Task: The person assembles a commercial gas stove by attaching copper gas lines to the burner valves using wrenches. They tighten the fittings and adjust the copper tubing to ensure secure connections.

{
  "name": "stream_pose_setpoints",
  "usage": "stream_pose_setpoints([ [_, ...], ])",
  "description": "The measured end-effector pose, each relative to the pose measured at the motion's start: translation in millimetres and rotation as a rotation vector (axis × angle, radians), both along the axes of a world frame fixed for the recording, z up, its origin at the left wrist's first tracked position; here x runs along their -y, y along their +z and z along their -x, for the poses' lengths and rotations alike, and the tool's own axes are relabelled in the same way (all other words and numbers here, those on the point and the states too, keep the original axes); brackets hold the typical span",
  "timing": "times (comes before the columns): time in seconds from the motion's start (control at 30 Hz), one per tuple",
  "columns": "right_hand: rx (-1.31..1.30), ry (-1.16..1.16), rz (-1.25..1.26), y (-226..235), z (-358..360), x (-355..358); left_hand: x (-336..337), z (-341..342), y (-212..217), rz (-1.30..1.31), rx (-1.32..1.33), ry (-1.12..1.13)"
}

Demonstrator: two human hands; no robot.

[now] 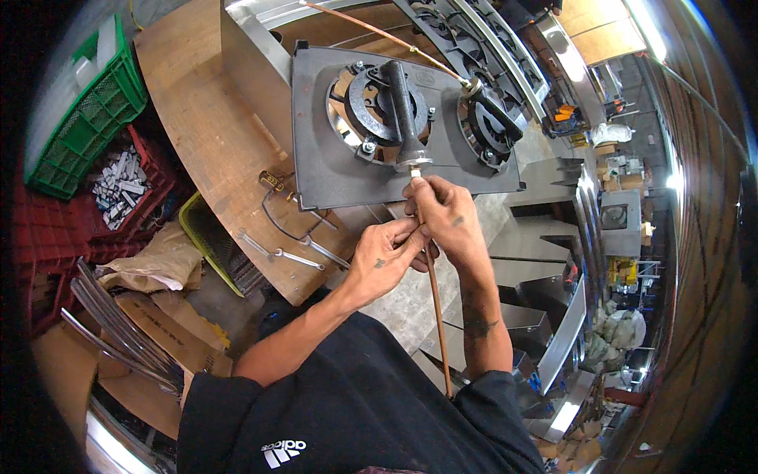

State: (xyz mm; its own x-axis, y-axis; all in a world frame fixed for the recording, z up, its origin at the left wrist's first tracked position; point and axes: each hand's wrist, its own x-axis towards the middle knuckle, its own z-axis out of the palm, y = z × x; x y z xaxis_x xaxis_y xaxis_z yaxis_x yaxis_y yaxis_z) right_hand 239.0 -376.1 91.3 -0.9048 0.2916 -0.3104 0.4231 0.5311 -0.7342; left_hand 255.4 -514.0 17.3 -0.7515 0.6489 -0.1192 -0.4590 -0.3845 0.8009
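The tube (437, 316), thin, round and coppery, is held upright at the centre of the frame, just below the burner (392, 103). Near its top it is pinched between the thumb and fingers of the right hand (448, 212); just beneath, it is pinched by the left hand (385, 251), whose fingertips are partly covered. The tube's upper end is hidden by the fingers, so whether it is seated in the pale nut (415, 173) cannot be told. Its lower end is lost beside the dark shirt (355, 395). The burner, rough black metal with a ring and a thick pipe, is set on a matte grey plate (316, 158). A second tube (359, 24) is run toward the top edge. On the wooden table (189, 87), left of centre, wrenches (298, 259) are laid. At upper left, a green mesh crate (95, 110) is blurred by the fisheye rim; its contents are perhaps plastic.
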Motion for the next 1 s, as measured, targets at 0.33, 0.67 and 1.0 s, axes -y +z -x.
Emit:
stream_pose_setpoints([
  [0.33, -0.110, -0.022, -0.092, -0.5, -5.3, 10.7, -9.0, -5.9, -4.9, 0.018, -0.043, 0.096],
  [0.67, -0.169, 0.043, -0.145, -13.1, -3.9, -3.6, -9.9, -6.8, -1.1, 0.048, -0.028, 0.110],
  [1.0, -0.134, 0.031, -0.220, -10.5, -3.1, 0.2, -12.5, -8.4, -5.1, 0.157, -0.103, 0.148],
])
